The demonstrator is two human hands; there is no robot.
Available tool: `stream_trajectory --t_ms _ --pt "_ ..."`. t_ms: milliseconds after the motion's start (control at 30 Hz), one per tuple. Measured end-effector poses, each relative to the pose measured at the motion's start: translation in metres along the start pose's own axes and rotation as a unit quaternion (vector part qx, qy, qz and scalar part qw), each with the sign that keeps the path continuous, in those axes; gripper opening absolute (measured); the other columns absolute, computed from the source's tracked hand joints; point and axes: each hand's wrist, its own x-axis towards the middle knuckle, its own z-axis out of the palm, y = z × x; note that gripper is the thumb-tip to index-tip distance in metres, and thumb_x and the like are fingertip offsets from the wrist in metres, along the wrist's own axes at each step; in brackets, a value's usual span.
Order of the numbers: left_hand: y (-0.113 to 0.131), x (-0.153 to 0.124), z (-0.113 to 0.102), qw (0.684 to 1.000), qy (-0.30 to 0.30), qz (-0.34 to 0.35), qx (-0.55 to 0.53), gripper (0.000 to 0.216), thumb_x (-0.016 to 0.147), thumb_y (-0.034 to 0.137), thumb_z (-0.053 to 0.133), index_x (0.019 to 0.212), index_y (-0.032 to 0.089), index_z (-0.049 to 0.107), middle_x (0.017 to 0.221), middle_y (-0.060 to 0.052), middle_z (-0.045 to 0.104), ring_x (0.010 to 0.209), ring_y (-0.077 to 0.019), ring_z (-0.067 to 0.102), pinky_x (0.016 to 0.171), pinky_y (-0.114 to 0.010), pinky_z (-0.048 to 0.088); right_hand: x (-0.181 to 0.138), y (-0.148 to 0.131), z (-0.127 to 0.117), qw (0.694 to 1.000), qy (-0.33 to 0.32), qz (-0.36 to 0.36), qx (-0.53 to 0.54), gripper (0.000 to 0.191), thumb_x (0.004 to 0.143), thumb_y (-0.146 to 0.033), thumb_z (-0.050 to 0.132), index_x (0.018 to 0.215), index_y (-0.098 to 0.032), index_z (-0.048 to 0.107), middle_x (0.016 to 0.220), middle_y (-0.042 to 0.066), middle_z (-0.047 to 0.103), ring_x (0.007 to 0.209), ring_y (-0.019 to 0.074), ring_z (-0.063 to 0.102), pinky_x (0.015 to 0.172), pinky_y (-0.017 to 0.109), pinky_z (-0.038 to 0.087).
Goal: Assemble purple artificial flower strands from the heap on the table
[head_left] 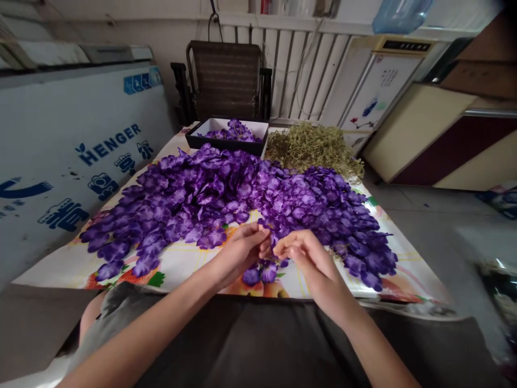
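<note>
A big heap of purple fabric flower petals (226, 199) covers the table. My left hand (242, 250) and my right hand (307, 256) meet at the near edge of the heap, fingertips pinched together. Between them hangs a short purple flower string (262, 272), its blossoms resting on the tablecloth. Both hands are closed on that piece; the exact grip is partly hidden by the fingers.
A black tray (226, 141) with more purple petals stands at the far end, beside a pile of green stems (315, 148). The fruit-print tablecloth (60, 267) shows at the edges. A chest freezer (68, 140) is left, a chair (224, 81) behind, and a water dispenser (383, 86) to the right.
</note>
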Motion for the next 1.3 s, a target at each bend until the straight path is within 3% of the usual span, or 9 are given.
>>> stream_trajectory --t_ms 167,267,433,633,800,900,1000,1100,1300 --pt "-0.011 -0.015 -0.005 0.993 0.043 -0.026 -0.109 0.026 0.079 0.026 0.065 0.066 0.016 0.045 0.055 0.006 0.042 0.047 -0.0067 0.042 0.050 -0.017 0.039 0.000 -0.003 0.004 0.995 -0.081 0.056 -0.027 0.012 0.089 -0.020 0.054 0.101 -0.023 0.054 0.103 0.002 0.063 0.100 0.0160 0.059 0.092 0.032 0.044" --pt "-0.012 -0.019 -0.010 0.986 0.051 -0.041 -0.152 0.026 0.086 0.022 0.057 0.064 0.016 0.045 0.056 0.005 0.040 0.048 -0.0069 0.041 0.048 -0.016 0.040 0.002 0.002 0.008 0.992 -0.090 0.043 -0.075 0.023 0.082 -0.011 0.060 0.101 -0.024 0.056 0.102 0.000 0.063 0.100 0.0145 0.058 0.089 0.027 0.044" --pt "-0.012 -0.020 -0.014 0.970 0.053 -0.081 -0.225 0.037 0.097 0.017 0.034 0.061 0.014 0.046 0.056 0.002 0.039 0.049 -0.0084 0.042 0.048 -0.017 0.042 0.002 0.010 0.013 0.988 -0.083 0.034 -0.129 0.019 0.084 -0.007 0.054 0.093 -0.023 0.057 0.093 -0.002 0.061 0.091 0.0132 0.057 0.081 0.025 0.043" --pt "-0.013 -0.019 -0.012 0.927 0.079 -0.135 -0.340 0.042 0.098 0.013 0.025 0.064 0.012 0.049 0.056 0.002 0.039 0.047 -0.0070 0.041 0.046 -0.016 0.042 0.003 0.011 0.008 0.986 -0.104 0.125 0.034 0.009 0.093 -0.024 0.049 0.095 -0.023 0.058 0.077 -0.002 0.056 0.076 0.0127 0.055 0.070 0.025 0.042" --pt "-0.014 -0.020 -0.009 0.917 0.094 -0.139 -0.363 0.040 0.098 0.010 0.023 0.067 0.011 0.049 0.057 0.002 0.041 0.046 -0.0068 0.044 0.044 -0.016 0.042 0.007 0.014 0.004 0.973 -0.114 0.122 0.160 0.023 0.093 -0.031 0.046 0.080 -0.017 0.060 0.073 0.001 0.056 0.074 0.0152 0.054 0.074 0.031 0.041" --pt "-0.012 -0.020 -0.007 0.915 0.104 -0.144 -0.363 0.040 0.099 0.012 0.022 0.068 0.011 0.047 0.057 0.001 0.041 0.045 -0.0066 0.044 0.044 -0.015 0.043 0.007 0.012 0.005 0.979 -0.096 0.114 0.139 0.021 0.092 -0.030 0.047 0.082 -0.018 0.060 0.078 0.002 0.058 0.080 0.0166 0.055 0.078 0.032 0.041" --pt "-0.010 -0.021 -0.005 0.911 0.110 -0.149 -0.368 0.038 0.099 0.012 0.020 0.072 0.011 0.047 0.057 0.002 0.042 0.044 -0.0054 0.044 0.043 -0.013 0.044 0.004 0.007 0.007 0.986 -0.089 0.131 0.049 0.003 0.085 -0.022 0.058 0.084 -0.019 0.056 0.083 0.000 0.056 0.084 0.0161 0.054 0.075 0.029 0.042" --pt "-0.008 -0.022 -0.004 0.908 0.113 -0.152 -0.373 0.039 0.099 0.012 0.019 0.071 0.011 0.046 0.057 0.002 0.041 0.043 -0.0043 0.043 0.042 -0.011 0.043 0.002 0.002 0.009 0.985 -0.096 0.142 -0.019 0.015 0.077 -0.011 0.061 0.082 -0.021 0.050 0.081 -0.002 0.051 0.079 0.0137 0.052 0.065 0.024 0.041" --pt "-0.008 -0.021 -0.007 0.912 0.105 -0.136 -0.371 0.039 0.099 0.013 0.022 0.070 0.012 0.048 0.060 0.002 0.040 0.047 -0.0060 0.045 0.044 -0.014 0.046 0.000 0.005 0.006 0.974 -0.115 0.172 0.095 0.014 0.080 -0.012 0.058 0.084 -0.021 0.049 0.078 -0.002 0.050 0.074 0.0136 0.053 0.066 0.027 0.041"
